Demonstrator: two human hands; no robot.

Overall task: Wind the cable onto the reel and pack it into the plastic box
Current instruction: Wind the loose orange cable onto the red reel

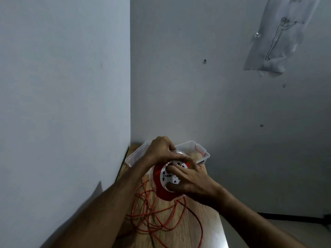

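Note:
A round reel (pixel 162 189) with a red rim and a white socket face is held above a narrow wooden table (pixel 202 228). My left hand (pixel 161 148) grips its far upper edge. My right hand (pixel 189 178) lies over the white face, fingers and thumb pressed on it. Loose orange cable (pixel 161 217) sprawls in tangled loops on the table below the reel. A clear plastic box (pixel 202 151) stands just behind the hands, partly hidden by them, with a red latch on its right end.
The table stands in a corner, with a white wall close on the left and another behind. Its right edge drops to the floor (pixel 286 228). A clear lid-like piece (pixel 136 155) lies left of the box. A drawing (pixel 279 36) hangs high on the back wall.

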